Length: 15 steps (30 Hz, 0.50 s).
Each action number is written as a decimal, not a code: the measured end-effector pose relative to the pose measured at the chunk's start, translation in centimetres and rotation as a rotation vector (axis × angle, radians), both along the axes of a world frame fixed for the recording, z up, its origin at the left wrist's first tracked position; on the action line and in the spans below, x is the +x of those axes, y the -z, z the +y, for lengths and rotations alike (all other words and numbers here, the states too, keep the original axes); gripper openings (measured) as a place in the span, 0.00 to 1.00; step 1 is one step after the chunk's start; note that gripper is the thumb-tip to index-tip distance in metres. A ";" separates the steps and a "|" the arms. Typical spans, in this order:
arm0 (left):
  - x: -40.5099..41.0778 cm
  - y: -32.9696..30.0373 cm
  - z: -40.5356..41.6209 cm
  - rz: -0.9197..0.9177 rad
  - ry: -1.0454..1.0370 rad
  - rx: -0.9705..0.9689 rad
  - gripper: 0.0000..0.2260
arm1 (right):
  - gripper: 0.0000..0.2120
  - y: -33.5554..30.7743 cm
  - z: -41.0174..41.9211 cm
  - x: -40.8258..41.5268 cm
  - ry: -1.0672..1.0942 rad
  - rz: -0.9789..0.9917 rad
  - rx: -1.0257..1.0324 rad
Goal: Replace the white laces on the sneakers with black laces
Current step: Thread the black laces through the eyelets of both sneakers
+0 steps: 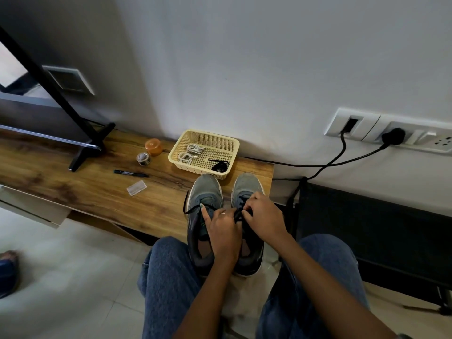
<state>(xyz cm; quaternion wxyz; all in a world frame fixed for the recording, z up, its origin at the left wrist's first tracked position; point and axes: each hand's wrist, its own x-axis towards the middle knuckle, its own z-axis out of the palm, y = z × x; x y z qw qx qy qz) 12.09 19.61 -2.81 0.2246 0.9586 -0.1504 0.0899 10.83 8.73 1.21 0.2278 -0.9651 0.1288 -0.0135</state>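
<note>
With both sneakers on the wooden bench [146,199], my left hand [223,231] and right hand [263,216] pinch the black lace [238,214] over the right sneaker [247,187], a limp, light cord best gripped near its stiff tip.
</note>
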 end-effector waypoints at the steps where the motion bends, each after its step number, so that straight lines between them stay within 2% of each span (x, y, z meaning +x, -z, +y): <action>1: 0.0 -0.1 0.0 -0.002 -0.001 -0.005 0.12 | 0.09 0.0 0.2 0.1 -0.021 -0.017 -0.029; 9: 0.1 -0.1 -0.2 -0.020 -0.009 0.003 0.09 | 0.09 1.1 1.4 -0.8 0.001 -0.126 0.064; 15: 0.1 0.2 -0.1 -0.014 -0.020 0.061 0.11 | 0.05 1.5 1.4 -1.4 0.041 -0.211 0.196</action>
